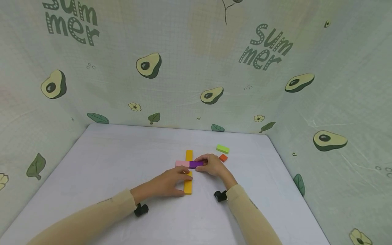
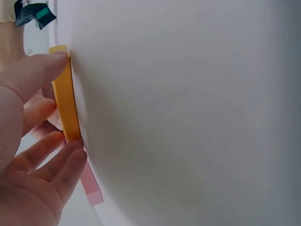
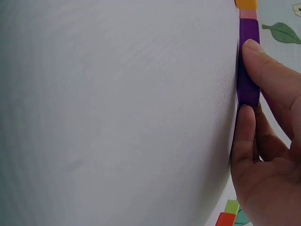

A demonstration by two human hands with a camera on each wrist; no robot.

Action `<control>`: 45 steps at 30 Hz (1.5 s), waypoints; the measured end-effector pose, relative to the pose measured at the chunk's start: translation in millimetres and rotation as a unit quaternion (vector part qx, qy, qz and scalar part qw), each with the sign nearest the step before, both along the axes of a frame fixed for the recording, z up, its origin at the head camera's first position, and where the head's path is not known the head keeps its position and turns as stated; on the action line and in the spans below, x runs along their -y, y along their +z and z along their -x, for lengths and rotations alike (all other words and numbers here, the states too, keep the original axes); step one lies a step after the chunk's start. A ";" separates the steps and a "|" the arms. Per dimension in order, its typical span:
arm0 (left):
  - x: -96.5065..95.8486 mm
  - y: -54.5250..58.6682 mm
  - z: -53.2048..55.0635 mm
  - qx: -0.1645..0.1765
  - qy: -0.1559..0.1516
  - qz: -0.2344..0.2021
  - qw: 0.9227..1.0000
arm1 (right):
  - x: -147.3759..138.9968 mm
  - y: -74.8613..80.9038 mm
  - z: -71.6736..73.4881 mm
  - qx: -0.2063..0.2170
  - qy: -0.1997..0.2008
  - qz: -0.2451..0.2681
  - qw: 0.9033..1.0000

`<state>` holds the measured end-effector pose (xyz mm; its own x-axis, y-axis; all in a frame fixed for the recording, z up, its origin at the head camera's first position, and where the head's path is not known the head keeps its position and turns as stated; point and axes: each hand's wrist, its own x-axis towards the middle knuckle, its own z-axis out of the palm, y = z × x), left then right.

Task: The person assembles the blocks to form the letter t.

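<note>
My left hand (image 1: 170,183) holds a flat yellow block (image 1: 188,188) lying lengthwise away from me. In the left wrist view its thumb (image 2: 49,66) is at one end of that block and the fingertips (image 2: 77,157) at the other. A purple block (image 1: 196,164) is gripped by my right hand (image 1: 214,165); in the right wrist view the thumb (image 3: 261,59) lies along its side and fingertips are at its end. End to end with the purple block lies a pink block (image 1: 182,164). A second yellow block (image 1: 189,155) extends beyond this row.
To the right of my right hand lie a small orange-red block (image 1: 223,158) and, just behind it, a lime green block (image 1: 223,149). The white table (image 1: 128,149) is bordered by upright cloth (image 1: 180,75) printed with avocados, at the back and both sides.
</note>
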<state>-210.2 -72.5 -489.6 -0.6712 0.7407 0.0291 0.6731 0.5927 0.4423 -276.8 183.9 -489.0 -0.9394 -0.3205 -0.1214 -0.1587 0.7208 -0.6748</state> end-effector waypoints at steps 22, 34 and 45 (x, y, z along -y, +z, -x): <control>-0.6 -1.8 -6.8 -0.029 0.019 -0.021 0.999 | -0.3 -0.4 0.9 0.001 -0.001 -0.001 1.000; -2.6 0.3 -1.6 -0.042 0.019 0.002 0.999 | -0.3 -1.2 -0.1 0.004 -0.001 0.004 1.000; -2.8 -1.0 3.8 -0.037 0.022 -0.005 0.999 | -0.4 -0.8 -1.0 0.012 -0.002 0.014 1.000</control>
<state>-214.0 -69.7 -490.7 -0.6991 0.7098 0.0865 0.6772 0.6184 0.3988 -275.8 184.3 -489.8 -0.9379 -0.3196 -0.1346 -0.1392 0.7023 -0.6981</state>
